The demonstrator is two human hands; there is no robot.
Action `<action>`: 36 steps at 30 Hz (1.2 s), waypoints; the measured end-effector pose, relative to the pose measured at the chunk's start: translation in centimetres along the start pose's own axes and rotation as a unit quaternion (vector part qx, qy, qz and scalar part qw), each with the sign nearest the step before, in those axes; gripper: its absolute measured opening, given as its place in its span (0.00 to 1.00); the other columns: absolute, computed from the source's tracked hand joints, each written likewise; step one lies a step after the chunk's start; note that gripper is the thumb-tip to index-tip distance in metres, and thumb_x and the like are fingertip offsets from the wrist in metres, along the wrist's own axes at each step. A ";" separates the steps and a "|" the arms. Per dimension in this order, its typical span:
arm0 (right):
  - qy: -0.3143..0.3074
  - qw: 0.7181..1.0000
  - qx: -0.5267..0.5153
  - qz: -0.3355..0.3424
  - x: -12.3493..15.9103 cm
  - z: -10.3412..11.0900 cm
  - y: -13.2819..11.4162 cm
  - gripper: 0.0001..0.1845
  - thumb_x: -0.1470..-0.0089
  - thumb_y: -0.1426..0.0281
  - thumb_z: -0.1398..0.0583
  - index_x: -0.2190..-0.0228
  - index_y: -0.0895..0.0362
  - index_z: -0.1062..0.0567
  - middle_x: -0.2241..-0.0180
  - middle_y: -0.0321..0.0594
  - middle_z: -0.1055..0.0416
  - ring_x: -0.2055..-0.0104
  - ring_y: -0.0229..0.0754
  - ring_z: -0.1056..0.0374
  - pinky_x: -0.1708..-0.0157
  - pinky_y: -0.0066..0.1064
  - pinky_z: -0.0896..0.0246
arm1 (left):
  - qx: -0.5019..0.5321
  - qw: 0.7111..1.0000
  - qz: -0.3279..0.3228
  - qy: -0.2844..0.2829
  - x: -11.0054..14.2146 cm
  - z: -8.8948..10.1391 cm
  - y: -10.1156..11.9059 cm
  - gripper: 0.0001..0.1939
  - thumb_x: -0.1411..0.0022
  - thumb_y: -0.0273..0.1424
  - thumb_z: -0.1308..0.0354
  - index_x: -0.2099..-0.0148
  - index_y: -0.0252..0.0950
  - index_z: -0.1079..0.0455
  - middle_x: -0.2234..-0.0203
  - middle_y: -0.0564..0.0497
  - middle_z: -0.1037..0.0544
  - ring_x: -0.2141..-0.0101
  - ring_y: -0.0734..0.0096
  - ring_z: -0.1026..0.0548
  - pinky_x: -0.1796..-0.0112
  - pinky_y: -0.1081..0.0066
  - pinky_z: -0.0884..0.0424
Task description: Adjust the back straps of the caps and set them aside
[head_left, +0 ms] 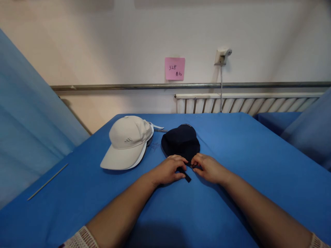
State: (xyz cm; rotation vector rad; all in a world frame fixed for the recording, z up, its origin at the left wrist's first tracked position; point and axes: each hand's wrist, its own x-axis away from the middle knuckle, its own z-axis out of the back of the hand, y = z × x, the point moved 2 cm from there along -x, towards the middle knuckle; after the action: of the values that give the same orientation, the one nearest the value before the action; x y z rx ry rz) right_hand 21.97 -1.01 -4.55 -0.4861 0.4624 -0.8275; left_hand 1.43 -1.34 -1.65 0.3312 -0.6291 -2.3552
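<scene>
At seven o'clock, the left sleeve is cream openwork with purple. At four, the right sleeve is cream.

Dim, soft light; faint shadows on wall; dark cap loses detail.

Blue sfc w/ stacked caps, dk cap, thin stick far L

Left grip palm down, fingers curling toward thumb. Right grip just beside left grip, thumb and fingers pinching. Bare forearms slant toward left grip.
</scene>
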 end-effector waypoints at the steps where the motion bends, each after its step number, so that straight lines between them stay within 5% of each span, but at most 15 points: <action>1: 0.000 1.000 0.002 -0.006 0.0 0.0 0.0 0.09 0.49 0.75 0.40 0.63 0.55 0.29 0.64 0.38 0.30 0.62 0.40 0.33 0.61 0.32 0.39 | 0.001 1.000 0.002 -0.001 0.0 0.0 0.0 0.11 0.45 0.32 0.36 0.58 0.40 0.25 0.48 0.47 0.27 0.47 0.58 0.31 0.45 0.58 0.40; 22: 0.016 0.995 -0.046 -0.083 0.2 -0.5 0.0 0.09 0.50 0.73 0.38 0.65 0.54 0.30 0.65 0.36 0.30 0.67 0.37 0.34 0.67 0.29 0.41 | 0.016 0.999 0.019 0.021 -0.2 -0.1 0.1 0.07 0.44 0.33 0.37 0.67 0.36 0.30 0.55 0.47 0.24 0.51 0.61 0.29 0.49 0.62 0.37; 28: 0.044 0.989 -0.006 -0.138 0.0 -0.4 0.3 0.06 0.46 0.66 0.40 0.68 0.55 0.29 0.70 0.36 0.30 0.72 0.36 0.37 0.71 0.29 0.44 | 0.010 1.000 0.017 0.018 -0.2 -0.2 0.2 0.06 0.44 0.32 0.37 0.67 0.36 0.31 0.55 0.48 0.24 0.51 0.61 0.29 0.49 0.63 0.37; 36: 0.051 0.991 -0.027 -0.125 -0.2 -1.0 0.2 0.06 0.46 0.66 0.39 0.66 0.55 0.28 0.67 0.38 0.29 0.71 0.37 0.35 0.71 0.30 0.42 | 0.020 0.999 0.010 0.028 -0.2 -0.2 0.2 0.06 0.43 0.32 0.38 0.67 0.36 0.31 0.57 0.48 0.23 0.52 0.61 0.28 0.51 0.63 0.37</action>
State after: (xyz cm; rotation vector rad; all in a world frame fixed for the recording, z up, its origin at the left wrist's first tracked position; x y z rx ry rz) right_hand 21.40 -0.95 -5.37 -0.5609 0.5255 -1.0862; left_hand 1.79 -1.39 -1.68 0.4047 -0.6507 -2.3080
